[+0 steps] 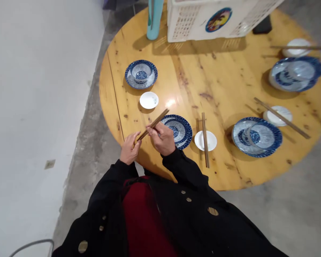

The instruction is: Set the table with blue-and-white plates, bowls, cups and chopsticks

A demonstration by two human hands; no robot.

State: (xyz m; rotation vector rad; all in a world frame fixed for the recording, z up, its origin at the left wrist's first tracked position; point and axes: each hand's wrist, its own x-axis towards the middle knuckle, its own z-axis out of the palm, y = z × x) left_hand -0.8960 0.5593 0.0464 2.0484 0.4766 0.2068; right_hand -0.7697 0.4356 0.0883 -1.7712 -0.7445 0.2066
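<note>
I can read no words, brands or numbers anywhere; the round picture label [218, 20] on the far white plastic crate [184, 21] shows nothing legible

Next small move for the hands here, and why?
Probably the left hand and right hand should lay their chopsticks across the small white dish by the bowl: it has none, while the neighbouring white dish has a pair on it.
</note>
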